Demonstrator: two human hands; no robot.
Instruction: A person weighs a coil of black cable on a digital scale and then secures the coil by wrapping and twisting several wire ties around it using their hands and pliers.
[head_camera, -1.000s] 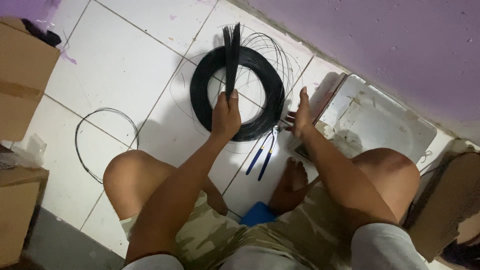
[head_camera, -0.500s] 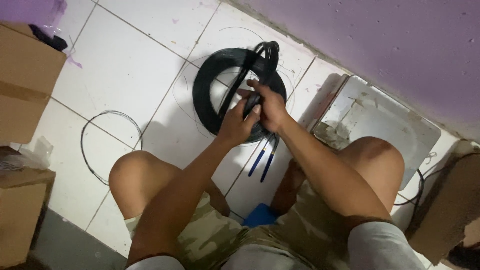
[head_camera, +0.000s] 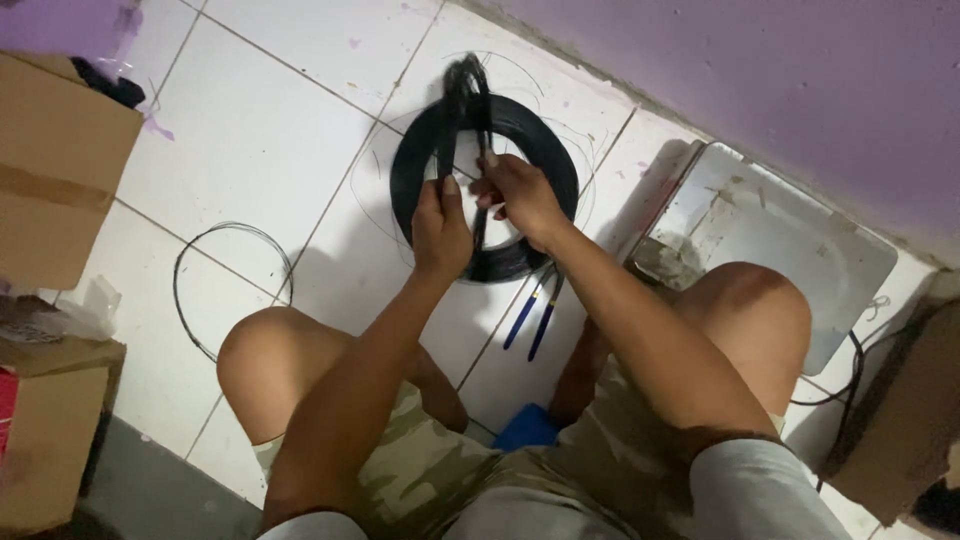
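Note:
A thick black coil of cable (head_camera: 540, 150) lies on the white tiled floor in front of me. Above it I hold a folded bundle of black cable strands (head_camera: 460, 95), blurred and standing upright. My left hand (head_camera: 440, 235) grips the bundle's lower part. My right hand (head_camera: 520, 195) is closed on the same bundle just to the right. Both hands hover over the coil's centre. Blue-handled pliers (head_camera: 532, 312) lie on the floor below the coil, between my knees.
A thin loop of black wire (head_camera: 185, 270) lies on the tiles at left. Cardboard boxes (head_camera: 60, 160) stand along the left edge. A dirty white board (head_camera: 800, 240) leans by the purple wall (head_camera: 760, 70) at right. A blue object (head_camera: 525, 428) sits under me.
My right hand left the floor by the board and joined the left on the bundle. The bundle, first flat across the coil, is now lifted and folded over.

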